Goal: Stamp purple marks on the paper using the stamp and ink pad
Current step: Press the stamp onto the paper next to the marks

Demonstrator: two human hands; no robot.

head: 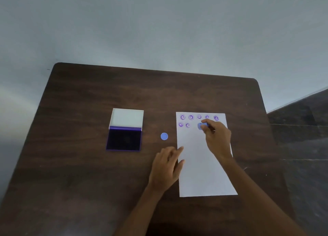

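Note:
A white sheet of paper [204, 164] lies on the right half of the dark wooden table [88, 182]. Several purple smiley marks run along its top edge, and two more sit in a second row at the left. My right hand [217, 138] grips a small blue round stamp [201, 126], tilted over the second row near its middle. My left hand [166, 166] rests flat on the table, fingers apart, with its fingertips on the paper's left edge. The ink pad [124, 140] lies open to the left, dark purple pad showing, white lid [126, 117] folded back.
A small blue round cap [164, 136] lies on the table between the ink pad and the paper. A grey wall rises behind the table's far edge. Dark floor shows to the right of the table.

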